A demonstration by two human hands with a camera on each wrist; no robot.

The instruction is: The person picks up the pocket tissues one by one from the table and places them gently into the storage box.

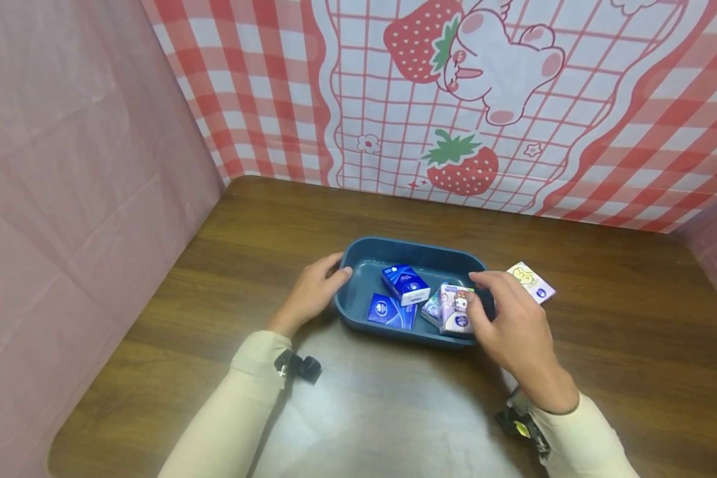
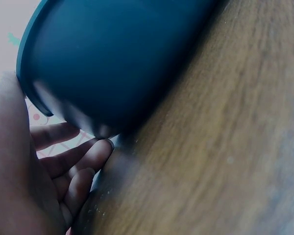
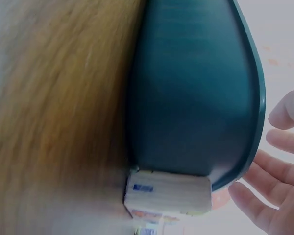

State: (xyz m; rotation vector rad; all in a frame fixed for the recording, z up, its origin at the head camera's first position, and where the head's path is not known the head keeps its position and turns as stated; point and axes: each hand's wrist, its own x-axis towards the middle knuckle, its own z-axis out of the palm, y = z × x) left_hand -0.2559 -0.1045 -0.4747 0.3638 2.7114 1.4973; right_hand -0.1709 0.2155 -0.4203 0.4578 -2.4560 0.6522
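A dark teal rectangular tub (image 1: pixel 388 245) stands on the table with several small tissue packs inside. My left hand (image 1: pixel 313 292) grips its left end, thumb at the rim and fingers (image 2: pixel 95 156) against the outer wall. Over the right end hovers my right hand (image 1: pixel 516 325), its fingers (image 3: pixel 272 171) loosely bent, apart and holding nothing. Two blue tissue packs (image 1: pixel 406 284) lie near the tub's middle. A lilac cartoon tissue pack (image 1: pixel 456 309) sits below my right thumb, partly over a teal-purple pack (image 1: pixel 431 309). My right hand hides the tub's right corner.
Outside the tub on the right lies a white-lilac tissue pack (image 1: pixel 530 281) with a yellow cartoon, partly behind my right hand. A pack's pale side (image 3: pixel 167 192) shows close beside the tub's end. The brown wooden table (image 1: pixel 275 219) ends at a red-checked cloth (image 1: pixel 263 119).
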